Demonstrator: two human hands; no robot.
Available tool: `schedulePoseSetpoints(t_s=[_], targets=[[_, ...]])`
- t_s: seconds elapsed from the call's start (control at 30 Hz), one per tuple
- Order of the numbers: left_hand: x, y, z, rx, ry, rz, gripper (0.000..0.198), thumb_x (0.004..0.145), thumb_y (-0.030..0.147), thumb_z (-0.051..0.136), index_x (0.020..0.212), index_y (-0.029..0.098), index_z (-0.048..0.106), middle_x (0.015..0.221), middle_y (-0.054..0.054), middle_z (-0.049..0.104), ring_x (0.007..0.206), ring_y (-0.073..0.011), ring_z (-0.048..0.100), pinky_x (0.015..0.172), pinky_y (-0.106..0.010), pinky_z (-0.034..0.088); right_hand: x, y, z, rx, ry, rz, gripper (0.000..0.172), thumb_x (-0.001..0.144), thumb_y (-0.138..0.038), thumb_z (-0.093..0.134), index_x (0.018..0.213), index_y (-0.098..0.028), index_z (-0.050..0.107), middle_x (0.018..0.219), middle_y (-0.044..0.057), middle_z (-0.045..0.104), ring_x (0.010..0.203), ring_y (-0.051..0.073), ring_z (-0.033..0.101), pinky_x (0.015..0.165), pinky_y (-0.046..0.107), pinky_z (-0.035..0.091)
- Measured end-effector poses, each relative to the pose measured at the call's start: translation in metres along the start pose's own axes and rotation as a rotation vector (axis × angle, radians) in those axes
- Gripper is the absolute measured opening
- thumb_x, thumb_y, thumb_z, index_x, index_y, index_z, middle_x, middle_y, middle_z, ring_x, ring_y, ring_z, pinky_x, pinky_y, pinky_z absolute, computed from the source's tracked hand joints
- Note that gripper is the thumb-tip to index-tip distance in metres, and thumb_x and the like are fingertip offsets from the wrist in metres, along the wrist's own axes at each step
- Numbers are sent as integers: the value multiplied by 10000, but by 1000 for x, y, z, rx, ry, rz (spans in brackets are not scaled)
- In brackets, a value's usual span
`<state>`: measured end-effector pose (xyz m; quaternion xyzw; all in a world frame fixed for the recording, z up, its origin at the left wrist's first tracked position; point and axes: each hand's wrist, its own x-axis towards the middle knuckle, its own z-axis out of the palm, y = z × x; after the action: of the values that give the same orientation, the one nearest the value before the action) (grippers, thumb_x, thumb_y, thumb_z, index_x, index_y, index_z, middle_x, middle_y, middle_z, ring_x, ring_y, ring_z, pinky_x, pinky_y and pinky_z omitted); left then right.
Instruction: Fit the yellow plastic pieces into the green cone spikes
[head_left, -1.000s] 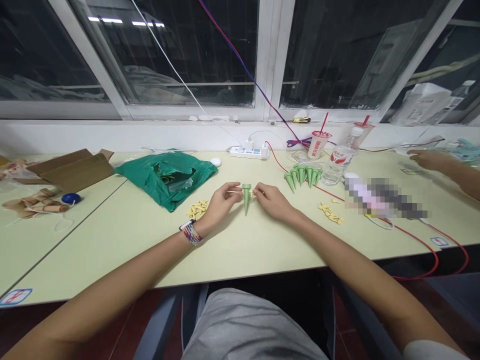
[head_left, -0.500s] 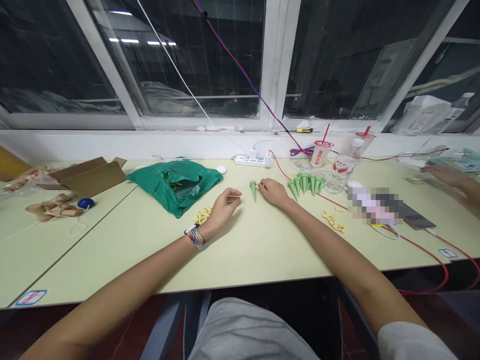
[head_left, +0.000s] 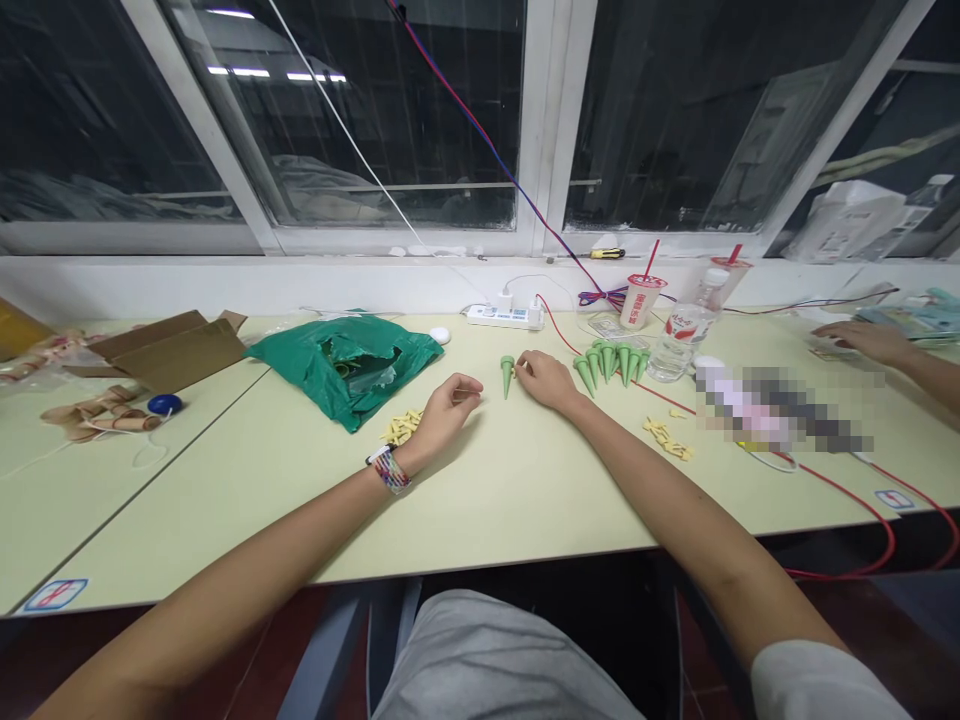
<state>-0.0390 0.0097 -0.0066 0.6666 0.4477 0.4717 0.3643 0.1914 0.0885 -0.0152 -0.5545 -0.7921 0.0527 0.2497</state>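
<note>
A single green cone-shaped spike (head_left: pixel 507 376) lies on the table between my hands, pointed end towards me. My right hand (head_left: pixel 546 380) rests just right of its wide end, fingertips closed on a small yellow piece (head_left: pixel 514 371) against the spike's side; the fingers partly hide it. Loosely curved and holding nothing, my left hand (head_left: pixel 448 412) is open at the left of the spike. Behind its wrist is a pile of small yellow pieces (head_left: pixel 401 427). More green spikes (head_left: pixel 616 362) lie in a row beyond my right hand.
A torn green plastic bag (head_left: pixel 300 358) lies at left, near a cardboard box (head_left: pixel 169 350) and wooden toys (head_left: pixel 112 412). At right are a water bottle (head_left: pixel 681 335), a cup (head_left: pixel 643 302), more yellow pieces (head_left: pixel 666 438) and red cables. Another person's hand (head_left: pixel 862 340) is at far right.
The view has shifted slightly. My hands and the green spike stay nearly in place. The other person's hand at far right has moved a little to the left.
</note>
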Motion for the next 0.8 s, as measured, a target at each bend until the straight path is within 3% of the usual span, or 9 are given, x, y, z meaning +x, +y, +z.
schedulePoseSetpoints(t_s=[0.8], targets=[[1, 1, 2, 2, -8, -5, 191, 814, 300, 655, 976, 199, 672, 1033, -68, 701, 1020, -250, 675, 984, -424, 506, 4, -1, -4, -18, -70, 5, 201, 1031, -362, 547, 1119, -244, 684, 1106, 56, 708, 957, 206, 631, 736, 293, 404]])
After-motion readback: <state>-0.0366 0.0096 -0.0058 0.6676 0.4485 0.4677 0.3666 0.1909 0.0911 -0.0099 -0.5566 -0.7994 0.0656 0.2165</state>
